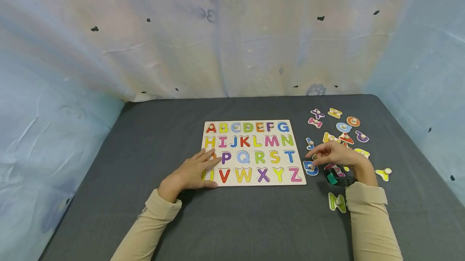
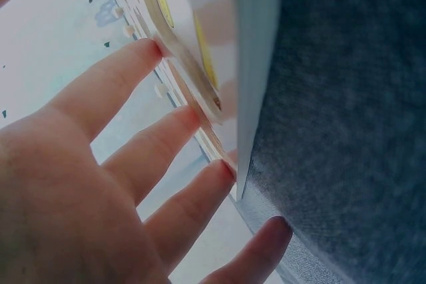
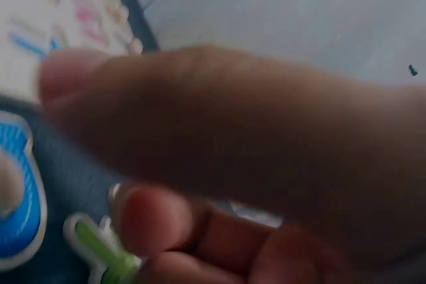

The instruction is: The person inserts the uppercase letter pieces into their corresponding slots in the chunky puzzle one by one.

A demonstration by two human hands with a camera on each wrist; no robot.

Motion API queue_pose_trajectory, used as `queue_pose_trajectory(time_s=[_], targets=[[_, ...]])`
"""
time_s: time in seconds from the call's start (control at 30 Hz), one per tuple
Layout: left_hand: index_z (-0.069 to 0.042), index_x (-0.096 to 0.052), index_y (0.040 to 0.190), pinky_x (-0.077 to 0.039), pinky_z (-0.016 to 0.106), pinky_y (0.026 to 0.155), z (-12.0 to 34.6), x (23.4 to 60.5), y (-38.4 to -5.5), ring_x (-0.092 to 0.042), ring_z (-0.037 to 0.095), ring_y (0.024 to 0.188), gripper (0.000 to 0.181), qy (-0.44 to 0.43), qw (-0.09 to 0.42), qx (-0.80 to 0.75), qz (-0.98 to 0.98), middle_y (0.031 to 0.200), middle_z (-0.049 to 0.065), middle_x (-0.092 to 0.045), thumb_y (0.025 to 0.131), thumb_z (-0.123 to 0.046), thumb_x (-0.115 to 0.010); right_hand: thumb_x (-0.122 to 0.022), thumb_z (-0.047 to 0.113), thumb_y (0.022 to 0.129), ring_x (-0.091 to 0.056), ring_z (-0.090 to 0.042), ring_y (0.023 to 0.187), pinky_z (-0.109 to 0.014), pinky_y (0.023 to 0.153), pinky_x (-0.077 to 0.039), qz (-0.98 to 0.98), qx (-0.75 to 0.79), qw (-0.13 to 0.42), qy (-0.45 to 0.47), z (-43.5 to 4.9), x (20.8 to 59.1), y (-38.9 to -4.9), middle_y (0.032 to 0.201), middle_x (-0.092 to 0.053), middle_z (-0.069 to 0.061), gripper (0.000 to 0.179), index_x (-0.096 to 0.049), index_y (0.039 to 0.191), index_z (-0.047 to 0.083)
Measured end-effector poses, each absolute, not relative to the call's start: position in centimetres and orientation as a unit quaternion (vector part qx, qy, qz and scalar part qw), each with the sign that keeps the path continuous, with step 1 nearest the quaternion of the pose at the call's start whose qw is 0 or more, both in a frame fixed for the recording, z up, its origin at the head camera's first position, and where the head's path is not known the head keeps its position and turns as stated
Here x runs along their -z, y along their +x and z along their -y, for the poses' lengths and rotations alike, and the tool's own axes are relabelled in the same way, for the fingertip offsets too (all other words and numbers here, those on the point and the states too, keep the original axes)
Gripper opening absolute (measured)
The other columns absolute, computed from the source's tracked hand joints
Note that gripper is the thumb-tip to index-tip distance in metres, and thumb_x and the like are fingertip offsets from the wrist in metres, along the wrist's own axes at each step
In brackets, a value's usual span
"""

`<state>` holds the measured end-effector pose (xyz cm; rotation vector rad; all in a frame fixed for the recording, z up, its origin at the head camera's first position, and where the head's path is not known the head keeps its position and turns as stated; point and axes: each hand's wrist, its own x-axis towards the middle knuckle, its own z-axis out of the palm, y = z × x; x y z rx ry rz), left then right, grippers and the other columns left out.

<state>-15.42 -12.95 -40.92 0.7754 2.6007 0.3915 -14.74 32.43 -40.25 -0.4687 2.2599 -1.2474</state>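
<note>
A white alphabet puzzle board (image 1: 232, 157) with coloured letters lies on the dark cloth. My left hand (image 1: 192, 171) rests on its lower left corner, fingers spread and straight, covering some letters there. The left wrist view shows those fingertips (image 2: 219, 171) along the board's edge. To the right of the board, my right hand (image 1: 336, 154) hovers low over loose letter pieces, thumb extended and other fingers bent. Just below its fingertips sits a blue letter piece (image 1: 311, 168) with a round knob. A green piece (image 3: 106, 251) shows beside the bent fingers in the right wrist view.
Several knobbed letter pieces are scattered right of the board, including an orange ring-shaped one (image 1: 353, 121) and a purple X (image 1: 317, 113). A green N-like piece (image 1: 337, 203) lies near the right sleeve, and a yellow Y (image 1: 383, 174) farther right. Pale sheeting (image 1: 232, 43) hangs behind.
</note>
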Motion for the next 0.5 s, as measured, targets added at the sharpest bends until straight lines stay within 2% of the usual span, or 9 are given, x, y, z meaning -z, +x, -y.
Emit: queue_pose_trajectory(time_s=[0.13,0.5], targets=[[-0.021,-0.040,0.148,-0.026,0.066,0.112,13.0,41.1,-15.5,-0.018,0.039,0.150,0.078,0.274,0.201,-0.141,-0.930,0.162,0.008,-0.024,0.081,-0.043,-0.074,-0.066,0.006,0.088,-0.036,0.001,0.052,-0.026,0.045,-0.032,-0.814,0.467,0.283,-0.199,-32.8,41.4,-15.1,0.061,-0.043,0.014,0.031,-0.063,0.112,-0.014],[-0.023,-0.040,0.148,-0.026,0.066,0.112,12.9,41.2,-15.6,-0.017,0.040,0.150,0.079,0.273,0.199,-0.139,-0.931,0.162,0.008,-0.023,0.080,-0.044,-0.074,-0.069,0.010,0.086,-0.038,0.004,0.051,-0.019,0.043,-0.033,-0.839,0.425,0.289,-0.178,-32.8,41.6,-15.0,0.060,-0.044,0.014,0.027,-0.069,0.106,-0.009]])
